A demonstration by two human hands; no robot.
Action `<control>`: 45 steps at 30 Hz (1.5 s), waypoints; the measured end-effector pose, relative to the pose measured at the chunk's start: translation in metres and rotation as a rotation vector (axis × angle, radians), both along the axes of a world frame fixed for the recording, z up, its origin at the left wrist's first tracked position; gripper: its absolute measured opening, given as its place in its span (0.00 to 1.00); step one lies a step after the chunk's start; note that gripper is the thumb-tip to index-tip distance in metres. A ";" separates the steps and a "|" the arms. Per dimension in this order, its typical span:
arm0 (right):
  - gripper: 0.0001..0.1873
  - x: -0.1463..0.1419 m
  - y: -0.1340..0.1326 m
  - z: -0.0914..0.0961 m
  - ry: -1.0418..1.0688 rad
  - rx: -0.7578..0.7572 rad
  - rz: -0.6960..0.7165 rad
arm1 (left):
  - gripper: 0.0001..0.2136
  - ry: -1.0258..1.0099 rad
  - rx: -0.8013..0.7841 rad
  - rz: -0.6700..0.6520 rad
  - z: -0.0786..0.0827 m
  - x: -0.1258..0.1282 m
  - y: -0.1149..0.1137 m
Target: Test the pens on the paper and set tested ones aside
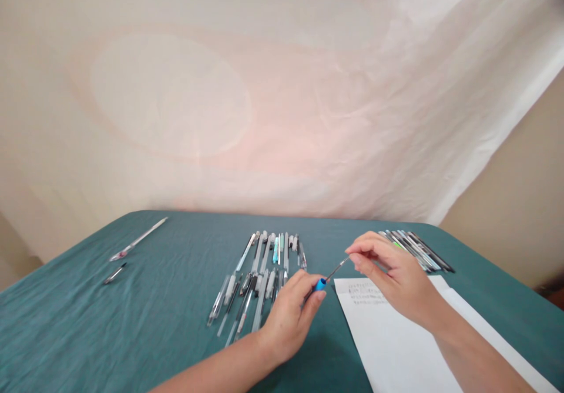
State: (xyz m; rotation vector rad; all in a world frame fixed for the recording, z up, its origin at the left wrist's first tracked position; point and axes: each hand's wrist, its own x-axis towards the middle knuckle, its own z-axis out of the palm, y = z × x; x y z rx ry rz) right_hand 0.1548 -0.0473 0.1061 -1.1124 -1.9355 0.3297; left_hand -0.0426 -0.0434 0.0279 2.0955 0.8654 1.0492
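Note:
My left hand is closed around a pen with a blue grip, just above the green cloth. My right hand pinches the thin tip end that sticks out of that pen, thumb and forefinger pressed together. Both hands hover between a spread of several pens on the left and a white sheet of paper on the right. The sheet carries a few lines of small scribbles near its top edge.
The table is draped in a teal cloth. A second group of several pens lies at the back right. A long clear pen and a short dark piece lie at the far left. A pale sheet hangs behind.

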 end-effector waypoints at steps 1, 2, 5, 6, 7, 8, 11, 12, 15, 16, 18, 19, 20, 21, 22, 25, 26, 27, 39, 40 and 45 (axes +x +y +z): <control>0.07 -0.001 0.000 0.000 -0.004 -0.006 0.013 | 0.10 0.002 0.000 0.001 0.000 0.000 0.000; 0.08 -0.001 0.000 -0.001 -0.007 -0.015 0.026 | 0.10 0.002 0.001 0.001 0.000 0.001 0.000; 0.08 -0.002 -0.002 -0.001 -0.018 -0.050 0.060 | 0.10 -0.006 0.004 0.001 0.000 0.001 0.000; 0.09 -0.001 -0.003 0.000 -0.019 -0.061 0.061 | 0.10 -0.009 0.004 0.001 -0.001 0.001 0.000; 0.10 0.000 -0.003 0.000 -0.015 -0.070 0.055 | 0.10 -0.013 0.003 0.002 -0.001 0.001 0.000; 0.10 0.002 -0.004 0.000 -0.006 -0.080 0.045 | 0.10 -0.017 0.002 0.004 -0.002 0.001 0.000; 0.11 0.007 -0.001 0.000 0.038 -0.124 0.010 | 0.11 -0.042 -0.005 0.013 -0.001 0.001 0.000; 0.11 0.008 0.000 -0.002 0.046 -0.138 0.005 | 0.11 -0.060 -0.006 0.025 0.001 0.000 0.001; 0.10 0.000 0.007 -0.013 0.012 -0.162 0.013 | 0.11 -0.140 -0.006 0.098 0.011 -0.003 0.006; 0.10 -0.005 0.008 -0.020 -0.021 -0.166 0.030 | 0.11 -0.167 -0.013 0.131 0.015 -0.005 0.008; 0.10 -0.019 0.010 -0.035 -0.107 -0.162 0.091 | 0.12 -0.219 -0.014 0.176 0.025 -0.011 0.014; 0.10 -0.027 0.009 -0.044 -0.160 -0.151 0.131 | 0.12 -0.245 -0.007 0.199 0.030 -0.013 0.016; 0.10 -0.035 0.009 -0.052 -0.217 -0.134 0.169 | 0.12 -0.256 0.003 0.222 0.034 -0.016 0.018; 0.11 -0.042 0.008 -0.060 -0.274 -0.111 0.200 | 0.12 -0.265 0.017 0.245 0.037 -0.019 0.020; 0.11 -0.049 0.007 -0.068 -0.332 -0.088 0.225 | 0.12 -0.267 0.030 0.262 0.040 -0.021 0.022; 0.15 -0.061 0.005 -0.086 -0.472 -0.016 0.280 | 0.12 -0.268 0.059 0.283 0.044 -0.025 0.024; 0.16 -0.063 0.005 -0.090 -0.503 0.011 0.298 | 0.12 -0.267 0.068 0.281 0.044 -0.025 0.024; 0.18 -0.064 0.005 -0.094 -0.532 0.038 0.316 | 0.12 -0.265 0.079 0.277 0.044 -0.025 0.024; 0.19 -0.064 0.007 -0.099 -0.535 0.026 0.226 | 0.13 -0.231 0.021 0.258 0.029 -0.020 0.025; 0.17 -0.064 0.007 -0.099 -0.508 0.013 0.176 | 0.13 -0.237 0.008 0.250 0.028 -0.019 0.024; 0.10 -0.064 0.008 -0.103 -0.427 -0.068 0.007 | 0.13 -0.237 -0.050 0.198 0.018 -0.014 0.021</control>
